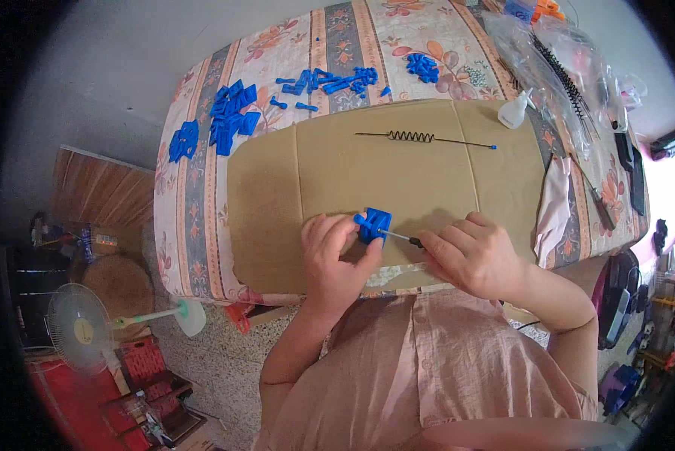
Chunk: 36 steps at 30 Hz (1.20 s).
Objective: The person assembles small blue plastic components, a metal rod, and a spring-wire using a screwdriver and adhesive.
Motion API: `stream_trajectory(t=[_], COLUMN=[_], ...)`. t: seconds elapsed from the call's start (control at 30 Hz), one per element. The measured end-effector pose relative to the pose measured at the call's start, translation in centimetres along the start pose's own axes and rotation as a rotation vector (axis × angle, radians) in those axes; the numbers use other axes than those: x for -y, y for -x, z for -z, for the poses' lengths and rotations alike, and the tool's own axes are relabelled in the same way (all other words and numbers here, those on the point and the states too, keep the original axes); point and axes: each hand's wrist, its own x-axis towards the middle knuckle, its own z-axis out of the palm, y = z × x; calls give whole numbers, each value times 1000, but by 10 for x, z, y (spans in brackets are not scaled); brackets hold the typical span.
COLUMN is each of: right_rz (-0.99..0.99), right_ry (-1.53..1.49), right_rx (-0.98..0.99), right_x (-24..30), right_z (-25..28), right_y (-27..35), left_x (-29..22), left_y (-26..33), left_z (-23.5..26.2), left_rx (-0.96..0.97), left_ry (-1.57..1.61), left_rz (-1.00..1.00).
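Over the near part of a cardboard sheet (382, 177), my left hand (333, 252) grips a small blue plastic part (376, 224) between thumb and fingers. My right hand (469, 254) is closed around the dark handle of a thin screwdriver-like tool (402, 237). The metal shaft of that tool points left, and its tip meets the blue part's right side. Farther off on the cardboard lies a black coiled wire (411, 137) with straight ends and a small blue tip at its right end.
Blue plastic pieces (232, 113) lie in piles along the table's far left, with smaller ones (422, 68) beyond the cardboard. A white squeeze bottle (513, 111), plastic bags (570, 68), a pink cloth (553, 210) and a long tool (604, 207) sit at right. A fan (81, 327) stands left.
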Motion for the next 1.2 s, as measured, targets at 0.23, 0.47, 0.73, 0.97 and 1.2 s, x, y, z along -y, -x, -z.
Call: stream_trajectory(t=[0.23, 0.47, 0.73, 0.97, 1.2], right_rz=[-83, -191, -141, -127, -249], right_ry=[-39, -194, -76, -27, -182], right_rx=[11, 18, -80, -16, 31], right_x=[-2, -13, -14, -13, -9], right_z=[-7, -14, -13, -16, -7], right_y=[-1, 2, -1, 3, 0], left_x=[-11, -10, -12, -9, -7], left_y=[-6, -3, -3, -2, -3], left_z=[-1, -1, -1, -3, 10], left_rx=[5, 21, 24, 6, 130], left_ry=[-123, -111, -102, -110, 5], left_rz=[-69, -38, -31, -33, 86])
